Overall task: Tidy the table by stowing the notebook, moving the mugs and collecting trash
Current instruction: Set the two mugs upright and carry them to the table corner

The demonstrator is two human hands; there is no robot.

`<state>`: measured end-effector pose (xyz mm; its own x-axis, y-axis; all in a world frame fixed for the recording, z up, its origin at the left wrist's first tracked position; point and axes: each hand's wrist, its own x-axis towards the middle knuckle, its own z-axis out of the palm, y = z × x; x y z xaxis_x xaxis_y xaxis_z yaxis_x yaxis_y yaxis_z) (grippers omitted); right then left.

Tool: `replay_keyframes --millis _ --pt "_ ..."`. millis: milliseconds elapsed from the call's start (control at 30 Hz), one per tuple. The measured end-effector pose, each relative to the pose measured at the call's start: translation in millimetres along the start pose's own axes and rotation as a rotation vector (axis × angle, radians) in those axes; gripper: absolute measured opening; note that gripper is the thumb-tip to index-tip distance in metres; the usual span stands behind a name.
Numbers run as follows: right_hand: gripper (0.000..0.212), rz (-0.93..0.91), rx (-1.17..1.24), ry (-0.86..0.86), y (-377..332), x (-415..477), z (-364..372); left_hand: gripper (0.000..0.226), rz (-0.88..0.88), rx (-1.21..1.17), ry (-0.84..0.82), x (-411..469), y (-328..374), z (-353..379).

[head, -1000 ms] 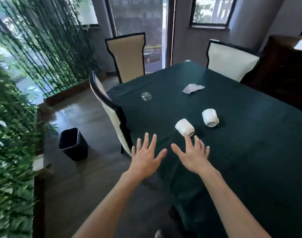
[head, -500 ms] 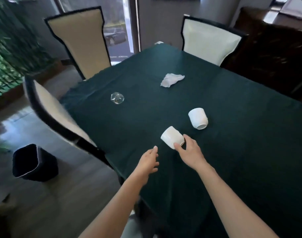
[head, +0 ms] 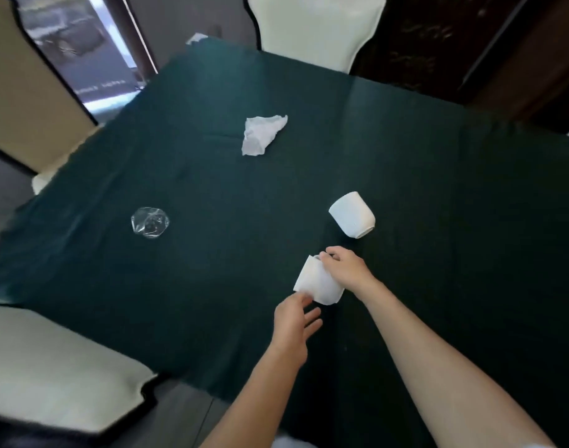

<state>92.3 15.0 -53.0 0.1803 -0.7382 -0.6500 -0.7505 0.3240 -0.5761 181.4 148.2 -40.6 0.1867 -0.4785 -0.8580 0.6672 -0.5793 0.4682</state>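
Two white mugs are on the dark green tablecloth [head: 212, 253]. The near mug [head: 317, 284] is tilted, and my right hand [head: 344, 268] grips it at its upper rim. My left hand [head: 294, 321] is just below it with relaxed fingers, its fingertips touching the mug's lower edge. The far mug [head: 352, 215] lies on its side further back to the right, apart from both hands. A crumpled white tissue [head: 262, 134] lies toward the far middle. A crumpled clear plastic wrapper [head: 149, 222] lies at the left. No notebook is in view.
A cream chair [head: 318, 27] stands at the table's far side, a beige chair [head: 24, 92] at the far left, and a cream chair seat [head: 50, 376] at the near left. Dark wooden furniture [head: 470, 43] stands at the back right.
The view has moved closer and over the table. My right hand has taken hold of the near mug and tilted it; my left hand has come up to touch it.
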Motion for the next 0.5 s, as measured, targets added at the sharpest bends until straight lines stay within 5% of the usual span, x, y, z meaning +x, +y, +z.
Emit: replay_keyframes --millis 233,500 --pt "0.075 0.084 0.218 -0.017 18 -4 0 0.022 -0.016 0.049 0.028 10 -3 -7" --pt "0.042 0.025 0.331 0.044 43 -32 0 0.029 0.097 0.155 0.046 13 -4 -10"
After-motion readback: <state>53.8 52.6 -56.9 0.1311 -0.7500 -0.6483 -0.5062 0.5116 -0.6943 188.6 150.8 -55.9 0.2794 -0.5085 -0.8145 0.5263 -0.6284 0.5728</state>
